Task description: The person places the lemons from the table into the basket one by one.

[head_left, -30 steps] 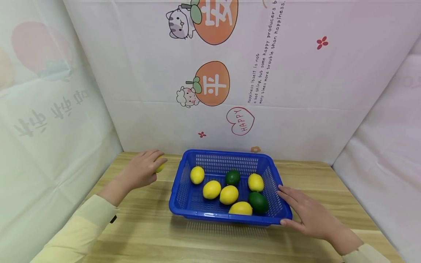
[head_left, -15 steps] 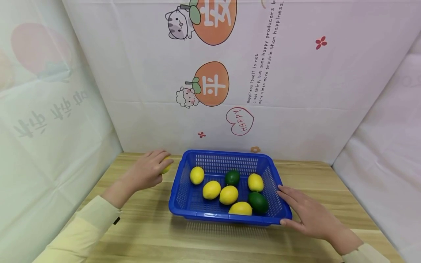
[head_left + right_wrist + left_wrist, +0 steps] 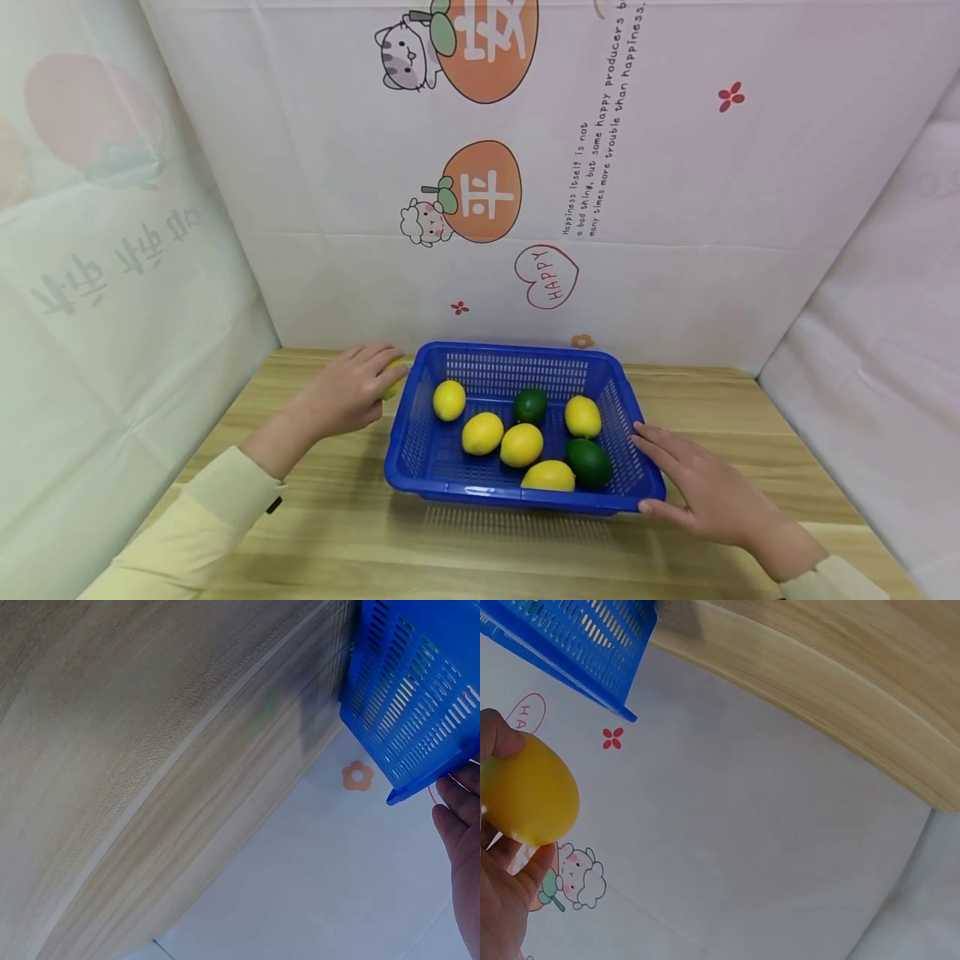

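Note:
My left hand point(image 3: 347, 390) holds a smooth yellow fruit point(image 3: 540, 791), tinged green on one side and mango-like, pinched between thumb and fingers. In the head view that fruit point(image 3: 393, 380) is mostly covered by the fingers, just outside the left rim of a blue plastic basket point(image 3: 525, 497). Several yellow lemons point(image 3: 482, 433) lie in the basket, with two dark green, avocado-like fruits point(image 3: 589, 462) among them. At the basket's right end, my right hand point(image 3: 705, 483) rests its fingertips and thumb against the rim point(image 3: 431, 780), fingers fairly straight.
The basket stands on a wood-grain table point(image 3: 330, 533), near its back edge. Behind rises a white printed cloth point(image 3: 330, 283), and similar cloths hang at the left point(image 3: 150, 350) and right point(image 3: 870, 358).
My left hand has moved right with the yellow fruit, bringing it close to the basket's left rim. The right hand and the basket have stayed in place.

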A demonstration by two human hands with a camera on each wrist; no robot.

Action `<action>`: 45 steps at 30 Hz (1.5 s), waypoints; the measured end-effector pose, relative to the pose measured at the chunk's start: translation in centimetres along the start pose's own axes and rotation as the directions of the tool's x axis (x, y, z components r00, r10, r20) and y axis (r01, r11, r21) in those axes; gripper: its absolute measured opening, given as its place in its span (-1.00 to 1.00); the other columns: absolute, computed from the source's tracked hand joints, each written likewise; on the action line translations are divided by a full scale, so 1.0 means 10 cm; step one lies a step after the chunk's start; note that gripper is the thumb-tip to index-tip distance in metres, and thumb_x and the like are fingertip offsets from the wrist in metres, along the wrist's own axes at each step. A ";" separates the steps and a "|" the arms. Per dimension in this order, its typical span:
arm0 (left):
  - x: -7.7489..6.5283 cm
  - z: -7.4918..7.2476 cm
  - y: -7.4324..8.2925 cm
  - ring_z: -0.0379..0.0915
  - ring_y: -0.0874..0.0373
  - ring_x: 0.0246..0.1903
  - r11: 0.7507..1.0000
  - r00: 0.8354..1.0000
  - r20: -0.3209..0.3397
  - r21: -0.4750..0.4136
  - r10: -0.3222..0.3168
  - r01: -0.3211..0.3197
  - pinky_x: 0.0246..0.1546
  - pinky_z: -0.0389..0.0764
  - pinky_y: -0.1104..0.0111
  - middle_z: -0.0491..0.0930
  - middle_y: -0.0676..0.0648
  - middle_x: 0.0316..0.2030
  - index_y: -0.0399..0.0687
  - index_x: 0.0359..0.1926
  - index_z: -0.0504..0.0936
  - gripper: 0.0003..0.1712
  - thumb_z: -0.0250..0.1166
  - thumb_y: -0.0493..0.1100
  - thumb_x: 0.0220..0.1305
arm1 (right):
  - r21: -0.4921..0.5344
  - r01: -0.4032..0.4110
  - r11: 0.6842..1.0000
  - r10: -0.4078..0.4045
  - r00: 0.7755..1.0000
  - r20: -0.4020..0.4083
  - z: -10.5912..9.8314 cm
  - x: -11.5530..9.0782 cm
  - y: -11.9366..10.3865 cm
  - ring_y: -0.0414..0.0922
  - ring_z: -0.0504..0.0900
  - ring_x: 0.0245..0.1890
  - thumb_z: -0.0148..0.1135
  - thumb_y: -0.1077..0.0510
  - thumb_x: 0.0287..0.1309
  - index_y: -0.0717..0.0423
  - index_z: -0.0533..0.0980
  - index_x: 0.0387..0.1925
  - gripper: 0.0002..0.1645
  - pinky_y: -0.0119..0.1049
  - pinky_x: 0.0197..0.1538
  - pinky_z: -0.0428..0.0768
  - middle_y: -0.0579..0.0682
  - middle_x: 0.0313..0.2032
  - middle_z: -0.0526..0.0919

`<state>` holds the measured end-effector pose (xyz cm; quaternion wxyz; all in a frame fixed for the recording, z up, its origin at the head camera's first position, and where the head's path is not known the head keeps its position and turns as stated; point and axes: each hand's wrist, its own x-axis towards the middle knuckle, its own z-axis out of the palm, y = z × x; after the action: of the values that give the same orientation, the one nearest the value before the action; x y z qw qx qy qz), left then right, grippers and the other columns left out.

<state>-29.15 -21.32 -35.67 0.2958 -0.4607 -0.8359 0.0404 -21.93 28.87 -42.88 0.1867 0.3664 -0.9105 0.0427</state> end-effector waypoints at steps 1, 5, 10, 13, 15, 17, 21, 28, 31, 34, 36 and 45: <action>0.01 0.00 0.01 0.47 -0.15 0.03 1.000 1.000 -0.001 0.001 0.004 -0.004 0.02 0.56 0.03 0.56 -0.28 0.02 -0.26 0.00 0.62 -0.49 0.29 -0.39 -0.10 | 0.002 0.000 1.000 0.000 1.000 -0.001 0.00 0.00 0.00 0.12 0.45 0.19 0.36 -0.28 0.05 0.25 0.42 0.26 -0.09 0.10 0.08 0.54 0.17 0.29 0.38; 0.05 0.00 0.04 0.48 -0.14 0.02 1.000 1.000 -0.005 0.001 0.021 -0.021 0.01 0.57 0.05 0.57 -0.28 0.01 -0.25 0.00 0.62 -0.49 0.30 -0.38 -0.10 | 0.006 0.005 1.000 -0.005 1.000 -0.007 0.00 0.00 0.00 0.13 0.45 0.18 0.36 -0.27 0.05 0.25 0.42 0.25 -0.09 0.10 0.07 0.55 0.18 0.29 0.39; 0.09 0.01 0.08 0.47 -0.13 0.02 0.999 0.999 -0.005 0.008 0.043 -0.043 0.03 0.57 0.08 0.58 -0.26 0.00 -0.23 -0.02 0.64 -0.55 0.31 -0.35 -0.05 | 0.010 0.006 1.000 -0.006 1.000 -0.008 0.00 0.00 0.00 0.14 0.45 0.18 0.36 -0.27 0.05 0.25 0.42 0.26 -0.09 0.09 0.06 0.56 0.18 0.29 0.38; 0.10 0.03 0.10 0.47 -0.13 0.03 0.998 0.998 0.000 0.011 0.056 -0.056 0.04 0.56 0.09 0.57 -0.26 0.02 -0.22 -0.02 0.64 -0.56 0.32 -0.34 -0.03 | 0.008 0.007 1.000 -0.007 1.000 -0.008 0.00 0.01 0.00 0.14 0.46 0.18 0.36 -0.27 0.04 0.24 0.42 0.26 -0.09 0.09 0.06 0.56 0.18 0.29 0.38; 0.12 0.04 0.12 0.46 -0.13 0.05 0.998 0.998 0.004 0.010 0.061 -0.061 0.04 0.56 0.09 0.56 -0.26 0.03 -0.22 -0.01 0.64 -0.55 0.32 -0.33 -0.03 | 0.005 0.007 1.000 -0.007 1.000 -0.009 0.01 0.01 0.00 0.13 0.46 0.18 0.36 -0.27 0.04 0.24 0.42 0.26 -0.09 0.09 0.06 0.56 0.18 0.29 0.39; 0.14 0.05 0.14 0.46 -0.13 0.06 0.998 0.998 0.008 0.006 0.064 -0.064 0.05 0.56 0.09 0.56 -0.25 0.04 -0.21 -0.01 0.64 -0.54 0.32 -0.33 -0.04 | 0.004 0.005 1.000 -0.005 1.000 -0.007 0.01 0.01 0.01 0.13 0.46 0.18 0.36 -0.28 0.04 0.24 0.42 0.26 -0.09 0.09 0.07 0.56 0.18 0.29 0.39; 0.17 0.06 0.19 0.46 -0.14 0.07 0.997 0.997 0.019 0.006 0.078 -0.078 0.06 0.55 0.08 0.56 -0.25 0.05 -0.20 0.00 0.64 -0.53 0.38 -0.30 -0.05 | 0.004 -0.004 1.000 0.004 1.000 -0.001 0.02 0.00 0.01 0.14 0.45 0.19 0.35 -0.28 0.05 0.23 0.41 0.27 -0.09 0.10 0.08 0.55 0.17 0.30 0.38; 0.26 0.12 0.27 0.43 -0.11 0.11 0.995 0.993 0.059 -0.007 0.098 -0.097 0.15 0.48 0.10 0.55 -0.22 0.07 -0.18 0.04 0.62 -0.51 0.39 -0.27 -0.01 | 0.002 -0.009 1.000 0.009 1.000 0.003 0.02 0.00 0.01 0.13 0.45 0.18 0.35 -0.28 0.05 0.22 0.41 0.27 -0.09 0.09 0.07 0.55 0.17 0.30 0.38; 0.29 0.15 0.31 0.43 -0.11 0.12 0.994 0.992 0.067 -0.024 0.104 -0.102 0.14 0.50 0.10 0.55 -0.22 0.07 -0.16 0.05 0.60 -0.51 0.38 -0.29 0.00 | 0.004 -0.013 1.000 0.013 1.000 0.005 0.01 0.00 0.01 0.14 0.45 0.18 0.35 -0.28 0.06 0.22 0.41 0.27 -0.09 0.10 0.07 0.55 0.17 0.30 0.38; 0.32 0.17 0.35 0.43 -0.10 0.11 0.993 0.991 0.076 -0.035 0.114 -0.112 0.12 0.51 0.12 0.55 -0.21 0.07 -0.15 0.04 0.59 -0.52 0.37 -0.29 0.02 | 0.004 -0.014 1.000 0.014 1.000 0.005 0.01 0.00 0.01 0.14 0.45 0.18 0.35 -0.28 0.06 0.23 0.41 0.27 -0.09 0.10 0.07 0.55 0.17 0.30 0.38; 0.33 0.18 0.37 0.42 -0.09 0.11 0.992 0.989 0.087 -0.042 0.121 -0.118 0.13 0.50 0.13 0.55 -0.20 0.07 -0.15 0.04 0.59 -0.53 0.36 -0.30 0.03 | 0.004 -0.011 1.000 0.011 1.000 0.003 0.01 0.00 0.00 0.14 0.45 0.18 0.35 -0.28 0.06 0.23 0.41 0.27 -0.09 0.10 0.07 0.55 0.18 0.30 0.38; 0.37 0.24 0.45 0.44 -0.08 0.11 0.989 0.986 0.084 -0.038 0.145 -0.142 0.12 0.51 0.15 0.56 -0.17 0.06 -0.11 0.03 0.61 -0.56 0.38 -0.26 0.06 | 0.000 -0.012 1.000 0.012 1.000 -0.002 0.02 -0.01 0.00 0.14 0.45 0.19 0.35 -0.29 0.04 0.24 0.42 0.26 -0.08 0.09 0.08 0.55 0.18 0.29 0.39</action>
<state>-28.51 -15.30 -37.49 0.2480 -0.5222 -0.8131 0.0681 -21.98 28.91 -43.10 0.1872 0.3609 -0.9125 0.0443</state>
